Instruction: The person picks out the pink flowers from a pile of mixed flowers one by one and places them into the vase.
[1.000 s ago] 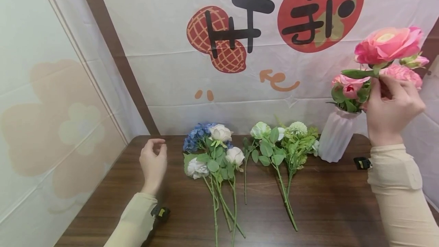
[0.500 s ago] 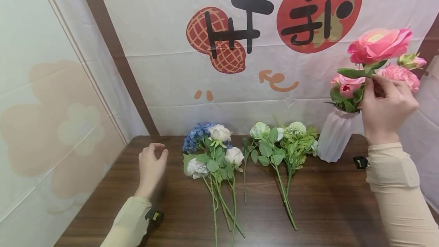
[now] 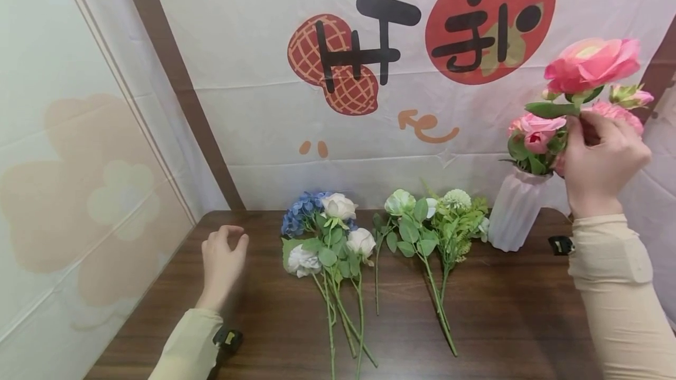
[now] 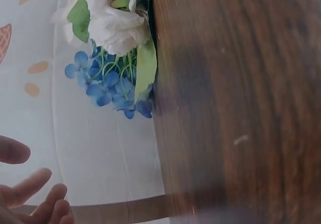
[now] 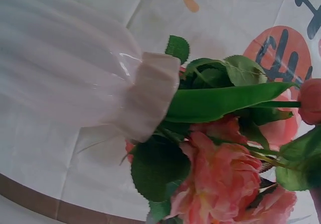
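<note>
My right hand [image 3: 604, 163] pinches the stem of a large pink flower [image 3: 591, 64] just under its bloom, above a white ribbed vase [image 3: 516, 210]. Other pink flowers [image 3: 537, 133] stand in the vase. The right wrist view shows the vase's scalloped rim [image 5: 150, 96] with leaves and a pink bloom [image 5: 215, 176] beside it; the held stem's lower end cannot be made out. My left hand [image 3: 223, 263] holds nothing over the table's left side, fingers loosely bent; its fingers [image 4: 35, 184] also show in the left wrist view.
White roses [image 3: 361, 243] and a blue hydrangea [image 3: 303, 214] lie left of centre on the brown table [image 3: 285, 333]. Green sprigs [image 3: 454, 233] and a pale green bloom [image 3: 400, 202] lie nearer the vase. A printed cloth [image 3: 253, 133] hangs behind.
My left hand has moved a little left and down. My right hand and the pink flower went slightly left, then back right and slightly up.
</note>
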Available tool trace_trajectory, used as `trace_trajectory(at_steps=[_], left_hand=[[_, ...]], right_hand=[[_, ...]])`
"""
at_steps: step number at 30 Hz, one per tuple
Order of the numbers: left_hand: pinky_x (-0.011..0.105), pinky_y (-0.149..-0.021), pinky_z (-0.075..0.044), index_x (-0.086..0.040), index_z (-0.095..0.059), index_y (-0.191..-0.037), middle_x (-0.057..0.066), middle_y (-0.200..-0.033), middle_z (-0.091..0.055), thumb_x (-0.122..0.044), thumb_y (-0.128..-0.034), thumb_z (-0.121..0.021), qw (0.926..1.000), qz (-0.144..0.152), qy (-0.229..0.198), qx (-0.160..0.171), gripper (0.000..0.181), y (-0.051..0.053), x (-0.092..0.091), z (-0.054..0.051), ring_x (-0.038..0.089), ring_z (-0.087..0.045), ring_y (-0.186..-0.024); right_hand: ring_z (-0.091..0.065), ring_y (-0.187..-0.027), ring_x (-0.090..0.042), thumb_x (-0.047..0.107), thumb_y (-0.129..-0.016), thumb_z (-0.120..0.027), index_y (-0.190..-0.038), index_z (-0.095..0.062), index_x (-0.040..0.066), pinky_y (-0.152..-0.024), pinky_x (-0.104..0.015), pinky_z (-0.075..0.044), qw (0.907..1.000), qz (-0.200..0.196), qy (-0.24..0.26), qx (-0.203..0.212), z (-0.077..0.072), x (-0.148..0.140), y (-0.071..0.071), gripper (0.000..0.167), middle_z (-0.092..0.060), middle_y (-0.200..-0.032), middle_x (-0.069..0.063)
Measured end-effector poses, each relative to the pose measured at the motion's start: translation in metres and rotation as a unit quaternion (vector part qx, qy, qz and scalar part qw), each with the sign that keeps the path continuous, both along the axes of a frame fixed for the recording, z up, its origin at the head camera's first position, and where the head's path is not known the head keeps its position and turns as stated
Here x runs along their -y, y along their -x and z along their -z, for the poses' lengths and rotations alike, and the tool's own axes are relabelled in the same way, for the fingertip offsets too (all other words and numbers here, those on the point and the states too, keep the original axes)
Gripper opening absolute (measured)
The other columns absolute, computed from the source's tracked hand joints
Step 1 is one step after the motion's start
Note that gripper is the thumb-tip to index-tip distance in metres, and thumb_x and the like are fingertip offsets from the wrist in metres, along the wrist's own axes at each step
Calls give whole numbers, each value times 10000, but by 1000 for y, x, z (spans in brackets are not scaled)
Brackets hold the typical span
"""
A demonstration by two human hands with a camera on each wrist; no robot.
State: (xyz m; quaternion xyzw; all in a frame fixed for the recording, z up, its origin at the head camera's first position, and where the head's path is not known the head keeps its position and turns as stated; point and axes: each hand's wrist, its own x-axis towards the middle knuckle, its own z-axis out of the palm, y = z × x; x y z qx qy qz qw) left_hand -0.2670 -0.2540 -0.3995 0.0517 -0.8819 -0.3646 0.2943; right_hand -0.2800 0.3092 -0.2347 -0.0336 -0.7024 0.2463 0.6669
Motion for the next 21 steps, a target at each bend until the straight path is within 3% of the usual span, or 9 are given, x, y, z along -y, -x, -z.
trace_trajectory(at_steps=[5,10,11,14,17,18,21], left_hand=[[487,-860,-299,19,-611,-1064,244,-1086,-585,-136,-899,-567,10000,-7,-9,-16,230,0,1,-2,405,-419,-1043],[482,-865,-299,16,-611,-1066,243,-1090,-585,-140,-898,-567,10000,-21,-7,24,233,0,1,-2,404,-418,-1049],[481,-864,-298,15,-611,-1065,242,-1087,-587,-141,-898,-568,10000,-24,-8,29,233,0,2,-1,404,-419,-1049],[477,-863,-294,14,-612,-1060,241,-1080,-592,-140,-898,-570,10000,-30,-7,10,227,0,2,0,400,-421,-1049],[479,-866,-296,12,-613,-1059,240,-1083,-589,-141,-900,-570,10000,-38,-16,25,225,1,3,1,402,-419,-1051],[479,-864,-296,11,-613,-1059,239,-1085,-587,-141,-901,-569,10000,-39,-20,31,224,2,3,1,401,-418,-1051],[482,-860,-297,12,-612,-1062,244,-1093,-579,-144,-902,-567,10000,-54,-18,23,228,4,4,0,405,-413,-1049]], right_hand=[[-619,-874,-419,248,-911,-592,-966,-725,-9,-810,-516,-372,9990,-97,-99,433,-3,1,0,295,-693,-899,-249],[-606,-832,-445,203,-921,-546,-960,-697,-56,-833,-537,-367,9977,-73,-67,669,-6,3,0,303,-671,-878,-294],[-644,-811,-321,200,-919,-543,-964,-699,-53,-847,-520,-378,9977,-92,-18,673,-6,2,0,301,-674,-879,-291],[-648,-825,-312,177,-916,-535,-977,-707,-42,-858,-499,-383,9980,-115,25,623,-8,2,-2,285,-679,-880,-285],[-648,-841,-336,149,-910,-534,-980,-705,-53,-785,-516,-377,9989,-129,-216,397,-11,0,-5,274,-676,-879,-290],[-603,-865,-463,143,-911,-532,-984,-704,-56,-763,-534,-365,9987,-112,-350,343,-12,0,-5,272,-674,-884,-292],[-592,-866,-477,137,-911,-530,-993,-700,-57,-757,-551,-363,9973,-144,-667,263,-15,-1,-3,270,-671,-901,-293]])
